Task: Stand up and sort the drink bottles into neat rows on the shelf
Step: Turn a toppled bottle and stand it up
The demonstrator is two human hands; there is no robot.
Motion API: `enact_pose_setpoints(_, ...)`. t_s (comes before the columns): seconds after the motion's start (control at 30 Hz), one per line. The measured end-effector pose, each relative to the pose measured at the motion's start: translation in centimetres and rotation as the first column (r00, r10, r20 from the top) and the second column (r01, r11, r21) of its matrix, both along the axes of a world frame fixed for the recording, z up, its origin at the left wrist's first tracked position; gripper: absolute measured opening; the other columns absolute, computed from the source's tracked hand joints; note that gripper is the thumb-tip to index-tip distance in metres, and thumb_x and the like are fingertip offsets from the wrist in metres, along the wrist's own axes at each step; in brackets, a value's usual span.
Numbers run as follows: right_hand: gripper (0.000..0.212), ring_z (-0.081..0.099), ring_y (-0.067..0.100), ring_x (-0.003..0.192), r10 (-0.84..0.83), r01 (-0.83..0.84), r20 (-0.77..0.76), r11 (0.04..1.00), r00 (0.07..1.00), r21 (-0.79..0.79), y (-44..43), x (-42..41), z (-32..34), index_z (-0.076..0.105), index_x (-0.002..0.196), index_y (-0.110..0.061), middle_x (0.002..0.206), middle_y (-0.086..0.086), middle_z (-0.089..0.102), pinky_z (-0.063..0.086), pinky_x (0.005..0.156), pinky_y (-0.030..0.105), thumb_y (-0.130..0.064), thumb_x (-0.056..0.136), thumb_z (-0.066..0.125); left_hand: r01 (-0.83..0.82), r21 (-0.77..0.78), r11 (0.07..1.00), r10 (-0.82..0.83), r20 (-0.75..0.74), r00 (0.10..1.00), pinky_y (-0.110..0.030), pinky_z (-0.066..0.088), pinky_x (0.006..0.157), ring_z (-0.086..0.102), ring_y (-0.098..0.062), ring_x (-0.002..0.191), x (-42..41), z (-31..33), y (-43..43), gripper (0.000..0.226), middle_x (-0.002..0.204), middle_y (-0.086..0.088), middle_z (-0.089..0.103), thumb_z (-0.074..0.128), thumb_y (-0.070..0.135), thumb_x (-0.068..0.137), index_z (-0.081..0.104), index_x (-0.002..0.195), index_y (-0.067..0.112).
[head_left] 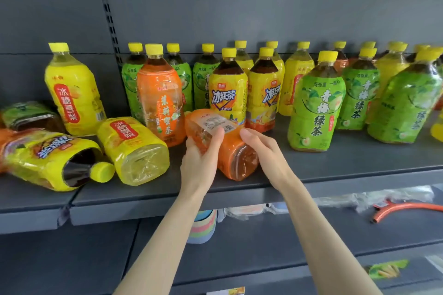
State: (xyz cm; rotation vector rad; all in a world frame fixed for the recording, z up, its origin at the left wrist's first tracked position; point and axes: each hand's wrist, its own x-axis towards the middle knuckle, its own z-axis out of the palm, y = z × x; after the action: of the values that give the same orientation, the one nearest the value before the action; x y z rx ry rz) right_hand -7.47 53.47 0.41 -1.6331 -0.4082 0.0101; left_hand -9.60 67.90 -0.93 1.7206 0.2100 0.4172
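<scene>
An orange-labelled tea bottle [236,158] lies on its side on the grey shelf [347,160], base toward me. My left hand [200,158] grips its left side with the thumb over the barcode. My right hand [262,151] rests on its right side, fingers fairly straight. Behind it stand an upright orange bottle [159,96], two yellow iced-tea bottles [227,93] and several green-tea bottles [316,108]. At the left, a yellow pear-drink bottle [134,148] and a yellow iced-tea bottle [48,158] lie toppled, and another yellow one [74,88] stands leaning.
A green bottle [28,115] lies on its side at the far left. Lower shelves hold stacked pastel cups [203,225], plastic-wrapped goods and an orange hose piece [405,208]. A slotted upright [107,9] runs up the grey back panel.
</scene>
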Motion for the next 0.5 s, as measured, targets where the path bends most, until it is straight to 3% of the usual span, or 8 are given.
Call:
enact_pose_setpoints(0.07,0.036,0.066,0.006,0.107,0.016,-0.016,0.018,1.0,1.0,0.026,-0.3,-0.1,-0.3,0.068,0.109,-0.036,0.111,-0.01,0.073,0.049,0.087,0.016,-0.055,0.08,0.061,0.07,-0.081,0.994,-0.063,0.084,0.994,-0.023,0.046,0.093,0.056,-0.006,0.114,-0.3,-0.1,0.3,0.08,0.124,0.012,0.06,0.059,0.072,0.072,0.043,0.138,0.029)
enact_pose_setpoints(0.13,0.046,0.066,0.013,0.111,0.04,-0.042,0.026,0.996,0.999,0.075,-0.7,-0.1,-0.7,0.066,0.118,-0.032,0.116,-0.004,0.071,0.049,0.096,0.029,-0.054,0.078,0.063,0.12,-0.118,0.986,-0.099,0.168,0.981,-0.001,0.044,0.07,0.056,0.015,0.1,-0.6,-0.1,0.3,0.078,0.113,0.023,0.06,0.063,0.066,0.07,0.045,0.137,0.031)
enact_pose_setpoints(0.2,0.053,0.064,0.019,0.114,0.067,-0.071,0.035,0.99,0.997,0.124,-1.1,-0.1,-0.9,0.062,0.126,-0.027,0.12,0.001,0.07,0.048,0.099,0.037,-0.049,0.078,0.065,0.158,-0.126,0.979,-0.127,0.224,0.966,0.005,0.039,0.065,0.049,0.028,0.094,-0.8,0.1,0.3,0.078,0.109,0.031,0.057,0.065,0.06,0.069,0.043,0.139,0.033)
enact_pose_setpoints(0.27,0.053,0.063,0.022,0.116,0.108,-0.113,0.042,0.981,0.993,0.155,-1.3,0.0,-1.0,0.059,0.131,-0.024,0.124,0.003,0.068,0.051,0.097,0.036,-0.04,0.08,0.066,0.227,-0.145,0.963,-0.182,0.269,0.946,-0.004,0.045,0.081,0.051,0.018,0.106,-0.9,0.2,0.5,0.077,0.118,0.026,0.057,0.069,0.053,0.073,0.038,0.142,0.035)
enact_pose_setpoints(0.33,0.053,0.062,0.024,0.118,0.138,-0.141,0.032,0.974,0.99,0.178,-1.6,0.1,-1.0,0.056,0.134,-0.021,0.128,0.004,0.066,0.052,0.094,0.036,-0.031,0.083,0.065,0.284,-0.177,0.942,-0.222,0.305,0.926,-0.031,0.048,0.099,0.052,-0.002,0.121,-0.9,0.2,0.6,0.077,0.131,0.019,0.054,0.071,0.043,0.077,0.034,0.144,0.036)
enact_pose_setpoints(0.4,0.055,0.061,0.025,0.119,0.159,-0.161,0.026,0.969,0.987,0.189,-1.8,0.4,-1.0,0.054,0.136,-0.02,0.13,0.004,0.064,0.053,0.094,0.038,-0.026,0.083,0.065,0.329,-0.181,0.927,-0.26,0.325,0.91,-0.043,0.047,0.101,0.05,-0.007,0.125,-0.9,0.4,0.7,0.079,0.137,0.019,0.048,0.069,0.039,0.079,0.027,0.146,0.041)
enact_pose_setpoints(0.5,0.055,0.06,0.025,0.12,0.198,-0.196,0.011,0.96,0.98,0.198,-2.1,0.7,-1.2,0.052,0.137,-0.021,0.131,0.004,0.063,0.053,0.095,0.038,-0.022,0.083,0.063,0.389,-0.182,0.903,-0.318,0.325,0.891,-0.045,0.046,0.101,0.047,-0.005,0.127,-0.8,0.3,0.9,0.075,0.14,0.021,0.045,0.066,0.042,0.08,0.025,0.141,0.055)
